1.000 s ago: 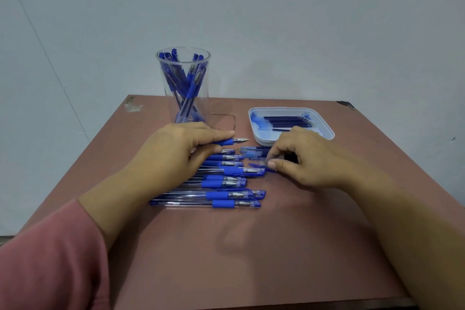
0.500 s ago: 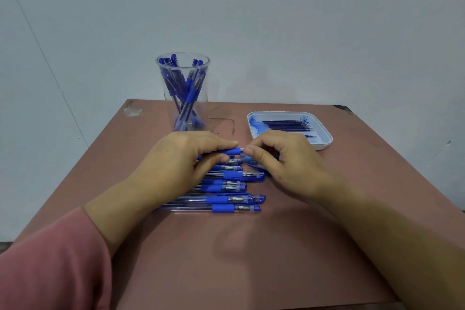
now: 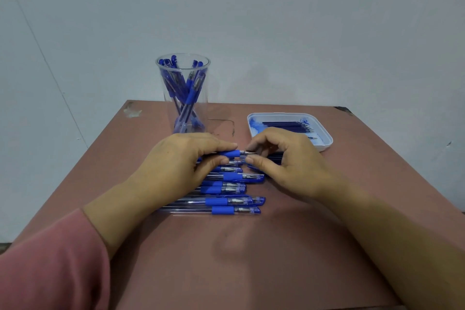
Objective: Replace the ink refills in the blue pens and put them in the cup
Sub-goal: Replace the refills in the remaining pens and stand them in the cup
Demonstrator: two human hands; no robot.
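Head view, the only one given. The left hand (image 3: pixel 181 158) is curled round a blue pen (image 3: pixel 232 153), which is gripped at its blue rubber grip btwn thumb and forefinger and held roughly level, tip to the right. The pen's tip end is pinched by the right hand (image 3: pixel 284 158) w/ thumb and forefinger; the other fingers are curled loosely behind. It is prob. the clear nose cone that is pinched, but the spot is too small to be sure.

Just below the held pen, a row of pens (image 3: pixel 226 189) is laid side by side on the counter (image 3: pixel 251 259), capped ends to the right; the far ones are partly hidden under the left hand.

A clear cup (image 3: pixel 183 93) is stood upright at the far side of the counter, behind the left hand, w/ several blue pens leaned inside. To its right, behind the right hand, dark refills (image 3: pixel 286 124) are laid in a shallow white tray (image 3: pixel 325 137).

A pink sleeve (image 3: pixel 50 264) is seen on the left forearm; the right forearm is bare.
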